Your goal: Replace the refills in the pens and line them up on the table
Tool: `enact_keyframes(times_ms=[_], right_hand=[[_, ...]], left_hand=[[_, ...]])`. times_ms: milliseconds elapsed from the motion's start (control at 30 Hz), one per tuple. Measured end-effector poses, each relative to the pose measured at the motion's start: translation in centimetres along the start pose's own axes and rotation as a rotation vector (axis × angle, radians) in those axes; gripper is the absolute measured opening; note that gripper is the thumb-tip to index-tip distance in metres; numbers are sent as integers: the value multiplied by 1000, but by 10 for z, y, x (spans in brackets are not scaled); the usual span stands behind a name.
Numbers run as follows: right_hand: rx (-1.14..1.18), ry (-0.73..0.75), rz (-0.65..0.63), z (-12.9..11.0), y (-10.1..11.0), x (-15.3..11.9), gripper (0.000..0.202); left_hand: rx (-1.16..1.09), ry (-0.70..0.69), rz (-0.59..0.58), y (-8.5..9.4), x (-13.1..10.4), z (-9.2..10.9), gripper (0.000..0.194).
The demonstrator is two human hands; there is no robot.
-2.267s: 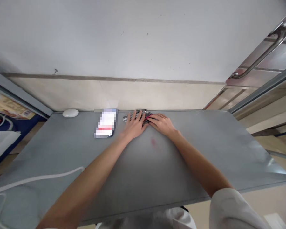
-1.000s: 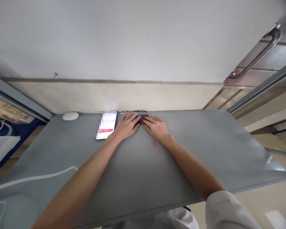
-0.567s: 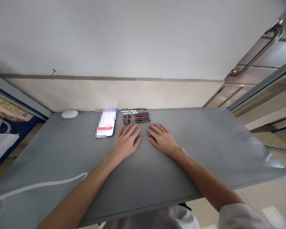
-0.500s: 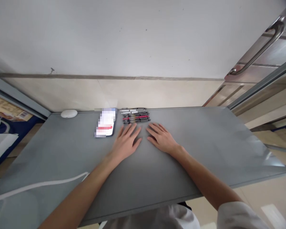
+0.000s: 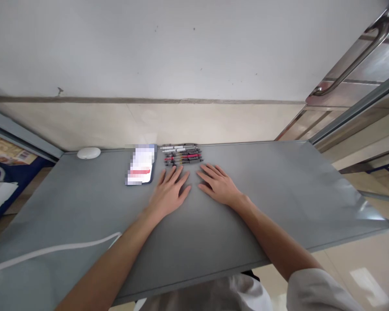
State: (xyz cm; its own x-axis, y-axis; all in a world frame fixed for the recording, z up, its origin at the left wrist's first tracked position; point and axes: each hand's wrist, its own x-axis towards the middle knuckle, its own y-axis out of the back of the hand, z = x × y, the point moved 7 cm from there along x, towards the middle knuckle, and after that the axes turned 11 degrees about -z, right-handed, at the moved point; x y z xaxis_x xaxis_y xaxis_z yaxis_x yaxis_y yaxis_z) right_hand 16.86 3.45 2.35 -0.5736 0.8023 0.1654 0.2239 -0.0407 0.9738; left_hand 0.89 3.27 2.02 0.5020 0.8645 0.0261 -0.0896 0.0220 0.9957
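Observation:
My left hand (image 5: 169,191) lies flat on the grey table (image 5: 278,190), fingers spread, holding nothing. Its fingertips come close to the lower edge of a row of several pens (image 5: 183,155), black, white and red, laid side by side near the wall. To the left of that hand lies a phone (image 5: 141,164) with its screen lit and partly blurred out. My right hand (image 5: 219,185) also rests palm down with the fingers spread, just below the right end of the pens. A small gap separates my two hands.
A white rounded case (image 5: 88,153) sits at the table's back left. White cable or strip (image 5: 52,249) crosses the front left, running to my left forearm. Beyond the back edge is a wall (image 5: 188,123); a metal door handle (image 5: 356,65) shows at the upper right.
The view has shifted slightly, so the table and things on it appear a little higher and further left. My hands stay flat in the same place by the pens.

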Motion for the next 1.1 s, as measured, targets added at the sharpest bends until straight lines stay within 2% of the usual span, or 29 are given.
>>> enact_keyframes(times_ms=[133, 333, 467, 767, 867, 933, 1100], right_hand=[[2, 3, 3, 0, 2, 1, 46], [24, 7, 28, 0, 7, 0, 41], [36, 4, 57, 2, 9, 0, 38], [138, 22, 57, 3, 12, 2, 34], [318, -29, 81, 8, 16, 3, 33], [526, -83, 120, 15, 18, 5, 31], [1284, -258, 174, 33, 9, 10, 25]], left_hand=[[19, -2, 48, 9, 5, 2, 46], [67, 2, 146, 27, 29, -3, 39], [113, -8, 141, 27, 40, -4, 39], [94, -13, 142, 21, 48, -8, 31], [60, 1, 126, 20, 50, -10, 29], [-32, 21, 115, 21, 50, -12, 30], [-550, 124, 81, 27, 46, -25, 28]])
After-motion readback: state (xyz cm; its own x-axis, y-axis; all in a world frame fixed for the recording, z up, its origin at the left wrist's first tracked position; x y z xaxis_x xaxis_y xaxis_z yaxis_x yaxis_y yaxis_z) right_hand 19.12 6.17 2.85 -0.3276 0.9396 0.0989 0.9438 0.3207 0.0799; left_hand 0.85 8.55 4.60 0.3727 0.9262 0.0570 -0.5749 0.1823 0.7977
